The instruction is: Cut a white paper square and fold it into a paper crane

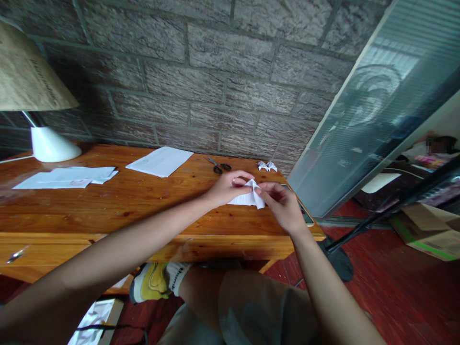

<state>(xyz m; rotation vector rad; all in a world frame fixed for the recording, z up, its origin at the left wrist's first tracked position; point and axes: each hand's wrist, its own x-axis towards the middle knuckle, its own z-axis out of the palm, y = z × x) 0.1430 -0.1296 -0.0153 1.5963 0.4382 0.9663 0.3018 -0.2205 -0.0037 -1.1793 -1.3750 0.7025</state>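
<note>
Both hands meet over the right part of the wooden desk, holding one folded white paper [258,199] with a pointed top. My left hand [232,188] wears a ring and pinches the paper from its left side. On the right edge of the same fold, my right hand [282,206] closes its thumb and forefinger. A pair of scissors [217,166] with dark handles lies just beyond my left hand. Two small folded paper shapes [267,166] stand near the wall. A phone-like flat device [306,216] is partly hidden behind my right hand.
A stack of white paper [161,162] lies mid-desk, with more paper sheets [64,177] farther left. The lamp [53,143] stands at the back left against a brick wall. Right of the desk are a glass panel [359,105], a black stand [338,258] and a cardboard box [431,230].
</note>
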